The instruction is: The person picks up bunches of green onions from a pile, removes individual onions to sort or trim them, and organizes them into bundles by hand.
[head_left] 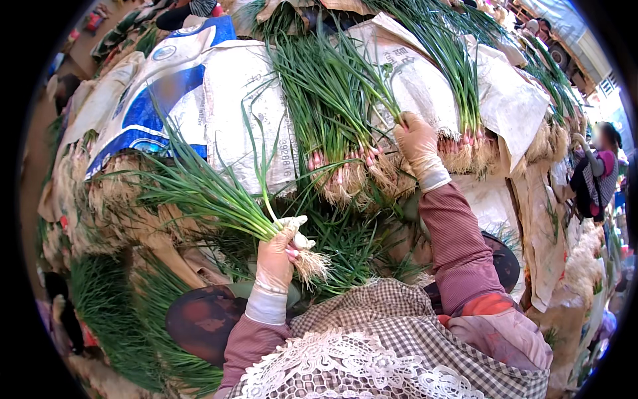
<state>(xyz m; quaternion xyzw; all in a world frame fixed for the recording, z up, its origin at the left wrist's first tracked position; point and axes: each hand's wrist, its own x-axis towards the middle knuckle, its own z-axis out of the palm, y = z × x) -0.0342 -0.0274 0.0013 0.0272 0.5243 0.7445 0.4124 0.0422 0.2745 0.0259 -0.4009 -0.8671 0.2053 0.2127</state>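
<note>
My left hand, in a pale glove, is closed round a bunch of spring onions. Their green leaves fan out to the upper left, and the white bulbs and stringy roots stick out on the right of the fist. Farther off, my gloved right hand grips a spring onion by its lower stem, with the leaves pointing up and away. Just left of that hand lies a pile of spring onions with pinkish bulbs, roots toward me, on white sacks.
White woven sacks and a blue-and-white sack cover the heap ahead. Another bundle of spring onions lies to the right. Loose green leaves are strewn between my knees. A person is at the far right.
</note>
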